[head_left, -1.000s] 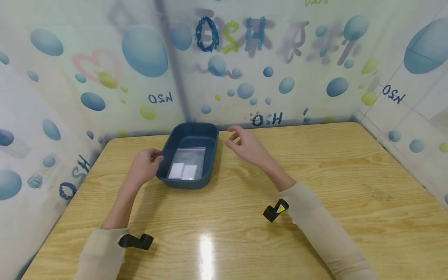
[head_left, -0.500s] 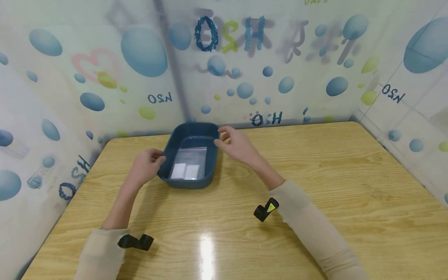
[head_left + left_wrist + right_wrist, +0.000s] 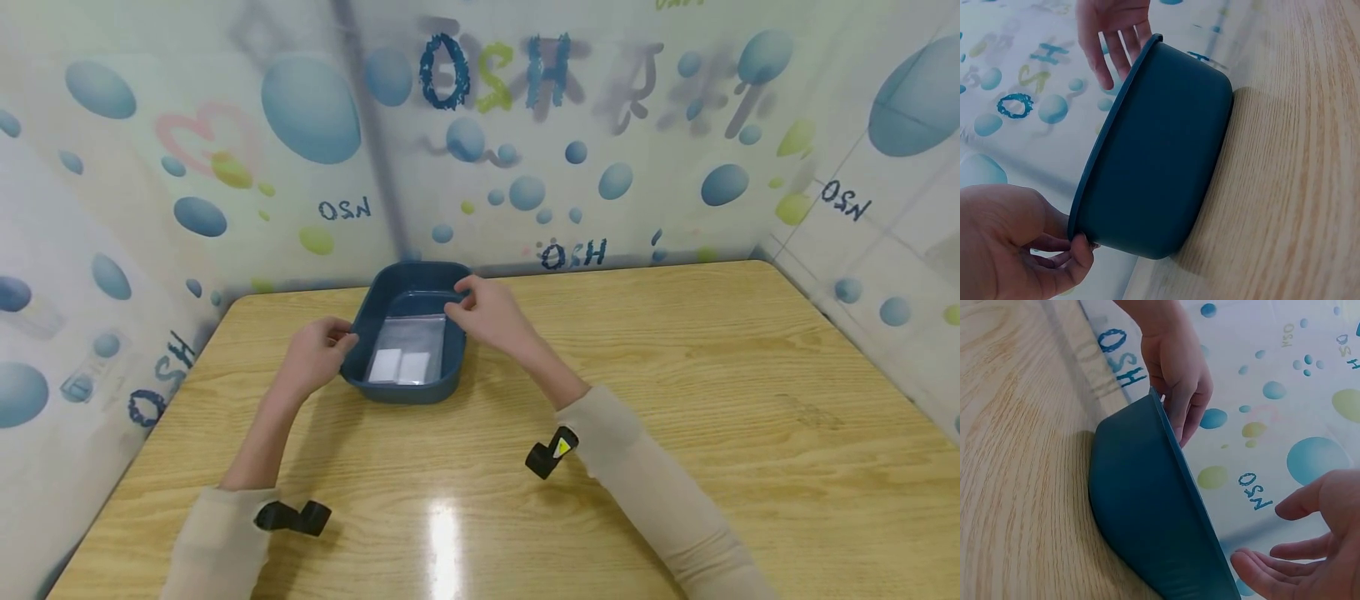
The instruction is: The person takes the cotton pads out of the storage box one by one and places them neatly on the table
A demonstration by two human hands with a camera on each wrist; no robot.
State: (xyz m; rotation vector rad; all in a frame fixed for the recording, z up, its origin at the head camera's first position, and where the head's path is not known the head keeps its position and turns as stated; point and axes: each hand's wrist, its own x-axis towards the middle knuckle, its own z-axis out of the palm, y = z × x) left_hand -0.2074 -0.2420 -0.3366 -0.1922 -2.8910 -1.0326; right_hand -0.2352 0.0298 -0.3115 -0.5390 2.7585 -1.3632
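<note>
A dark blue plastic basin [image 3: 408, 395] stands on the wooden table near the back wall. Inside it lies a clear zip bag [image 3: 417, 333] with two white squares [image 3: 386, 365] at its near end. My left hand [image 3: 313, 354] pinches the basin's left rim between thumb and fingers, as the left wrist view also shows. Over the right rim hovers my right hand [image 3: 491, 315], its fingers loosely bent and thumb apart. In the right wrist view, that hand [image 3: 1316, 550] is beside the rim with nothing in its grasp.
The wooden table [image 3: 712, 375] reaches to a wall [image 3: 525, 150] covered with a bubble-printed sheet at the back and sides. A black wrist camera [image 3: 551, 452] sits on the right sleeve, another black camera [image 3: 292, 518] on the left.
My right hand has moved left, from beside the basin to over its right rim. The basin and my left hand have shifted very slightly right.
</note>
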